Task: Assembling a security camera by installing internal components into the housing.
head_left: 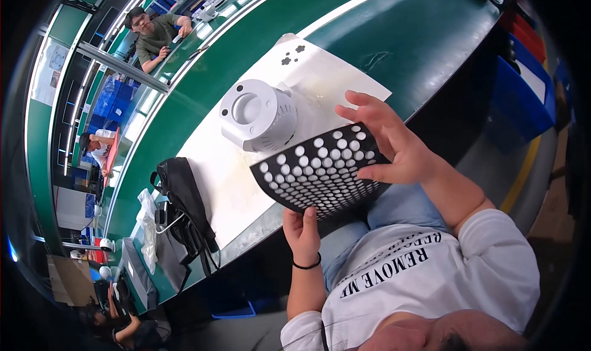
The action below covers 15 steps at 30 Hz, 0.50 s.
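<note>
In front of me I hold a flexible black sheet (320, 172) covered in rows of round white dots, tilted at the table's near edge. My left hand (301, 234), with a black band on its wrist, pinches the sheet's lower edge. My right hand (394, 145) has its thumb on the sheet's right end; some fingers go behind it and the upper ones stretch out. Just beyond the sheet stands a white cylindrical housing (271, 117) with a round opening, side slots and dark round spots on its face. It rests on a white mat (215, 148).
Small black flower-shaped marks (286, 61) show on the mat's far part. Left of it lie a black bag (184, 191) and a clear plastic bag (146, 228) on the green table (425, 24). Blue bins (523, 98) stand at right. Another person (157, 40) sits across the table.
</note>
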Each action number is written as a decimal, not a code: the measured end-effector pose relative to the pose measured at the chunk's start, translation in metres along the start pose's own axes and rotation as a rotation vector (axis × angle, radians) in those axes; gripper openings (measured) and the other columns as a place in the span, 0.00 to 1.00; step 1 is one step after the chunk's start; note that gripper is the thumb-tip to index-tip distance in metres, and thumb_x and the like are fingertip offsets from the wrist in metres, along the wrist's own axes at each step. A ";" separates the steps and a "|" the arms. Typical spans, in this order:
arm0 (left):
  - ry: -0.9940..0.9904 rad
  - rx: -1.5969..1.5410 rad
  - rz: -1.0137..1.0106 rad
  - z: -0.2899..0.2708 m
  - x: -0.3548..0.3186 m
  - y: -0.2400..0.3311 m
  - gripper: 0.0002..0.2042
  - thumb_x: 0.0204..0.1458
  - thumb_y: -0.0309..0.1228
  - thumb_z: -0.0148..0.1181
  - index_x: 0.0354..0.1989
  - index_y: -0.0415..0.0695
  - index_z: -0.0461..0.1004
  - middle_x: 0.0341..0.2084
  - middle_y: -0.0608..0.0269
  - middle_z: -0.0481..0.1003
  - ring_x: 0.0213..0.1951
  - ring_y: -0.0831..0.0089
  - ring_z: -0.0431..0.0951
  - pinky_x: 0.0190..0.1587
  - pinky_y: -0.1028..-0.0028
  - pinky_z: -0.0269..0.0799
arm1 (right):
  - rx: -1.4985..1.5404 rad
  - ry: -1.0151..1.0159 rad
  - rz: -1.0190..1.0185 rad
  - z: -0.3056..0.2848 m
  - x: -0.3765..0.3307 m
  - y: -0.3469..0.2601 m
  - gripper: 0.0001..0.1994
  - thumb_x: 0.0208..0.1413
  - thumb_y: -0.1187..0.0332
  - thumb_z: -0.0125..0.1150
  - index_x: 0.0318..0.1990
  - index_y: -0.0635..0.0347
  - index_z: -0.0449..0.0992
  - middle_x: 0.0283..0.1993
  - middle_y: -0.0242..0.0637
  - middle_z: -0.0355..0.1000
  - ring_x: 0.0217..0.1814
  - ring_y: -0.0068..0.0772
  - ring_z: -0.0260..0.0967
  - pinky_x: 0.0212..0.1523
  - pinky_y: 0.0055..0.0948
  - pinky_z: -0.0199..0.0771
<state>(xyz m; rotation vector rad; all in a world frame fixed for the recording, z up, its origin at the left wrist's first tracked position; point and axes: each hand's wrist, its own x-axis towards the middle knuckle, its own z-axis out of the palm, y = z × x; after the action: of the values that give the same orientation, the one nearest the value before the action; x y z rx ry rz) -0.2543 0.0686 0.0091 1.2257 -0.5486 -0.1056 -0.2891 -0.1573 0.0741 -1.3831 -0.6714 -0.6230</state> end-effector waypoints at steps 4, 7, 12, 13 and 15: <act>0.070 0.005 0.018 0.006 -0.004 0.000 0.10 0.52 0.22 0.49 0.43 0.36 0.64 0.40 0.60 0.69 0.41 0.78 0.68 0.46 0.78 0.62 | 0.126 -0.032 -0.027 0.001 0.002 0.004 0.37 0.40 0.84 0.59 0.59 0.54 0.51 0.67 0.39 0.33 0.69 0.38 0.36 0.64 0.33 0.44; 0.077 0.053 -0.008 0.002 -0.006 0.001 0.10 0.52 0.23 0.50 0.43 0.36 0.64 0.39 0.61 0.70 0.41 0.78 0.68 0.46 0.79 0.62 | 0.264 0.027 0.005 0.005 0.006 0.001 0.36 0.41 0.83 0.59 0.60 0.55 0.50 0.65 0.37 0.41 0.68 0.39 0.41 0.61 0.33 0.51; 0.074 0.131 -0.080 -0.008 -0.013 0.002 0.10 0.51 0.26 0.53 0.41 0.38 0.65 0.38 0.63 0.70 0.39 0.78 0.69 0.44 0.80 0.63 | 0.518 0.154 0.362 0.006 0.016 -0.010 0.32 0.41 0.80 0.61 0.56 0.59 0.55 0.60 0.36 0.47 0.62 0.37 0.52 0.56 0.30 0.60; 0.074 0.133 -0.081 -0.008 -0.013 0.002 0.10 0.51 0.26 0.53 0.41 0.38 0.65 0.38 0.63 0.70 0.39 0.78 0.69 0.44 0.80 0.63 | 0.546 0.152 0.411 0.006 0.016 -0.011 0.27 0.39 0.80 0.63 0.51 0.58 0.63 0.67 0.41 0.37 0.63 0.41 0.52 0.57 0.33 0.60; 0.107 0.131 -0.090 -0.008 -0.013 0.004 0.10 0.51 0.26 0.54 0.41 0.38 0.65 0.38 0.62 0.70 0.39 0.78 0.69 0.44 0.80 0.63 | 0.473 0.037 0.381 0.001 0.014 -0.003 0.30 0.38 0.81 0.64 0.53 0.59 0.62 0.67 0.41 0.36 0.64 0.40 0.50 0.57 0.33 0.59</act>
<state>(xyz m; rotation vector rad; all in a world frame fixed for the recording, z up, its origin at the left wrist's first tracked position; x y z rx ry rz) -0.2627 0.0813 0.0064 1.3762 -0.4121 -0.0804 -0.2826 -0.1570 0.0865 -1.0138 -0.4684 -0.1674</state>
